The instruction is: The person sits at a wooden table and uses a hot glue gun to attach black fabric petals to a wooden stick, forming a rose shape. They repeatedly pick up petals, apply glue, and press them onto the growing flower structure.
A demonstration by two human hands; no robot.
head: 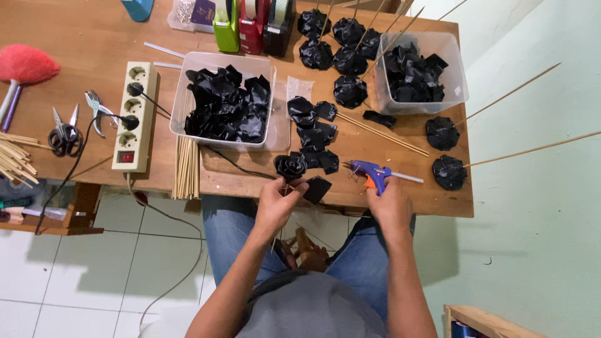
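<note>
Left hand (pixel 275 203) has its fingers clamped on a black folded-ribbon rose (pixel 290 166) at the near edge of the wooden counter (pixel 87 37). Right hand (pixel 388 201) grips a blue-and-orange glue gun (pixel 370 172) just beside it. Beyond stand two clear plastic tubs of black ribbon pieces (pixel 225 106).

We sit at a home craft bench: beside the wooden table (pixel 94 37), scissors (pixel 64 133), tape dispensers (pixel 253 24), tiled floor (pixel 94 275).

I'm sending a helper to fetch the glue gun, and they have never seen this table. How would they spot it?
Start at the wooden table and go to its near edge, right of the black foil rose that the left hand holds. The glue gun sits in the right hand. It is the only blue and orange thing among the black pieces.
</note>
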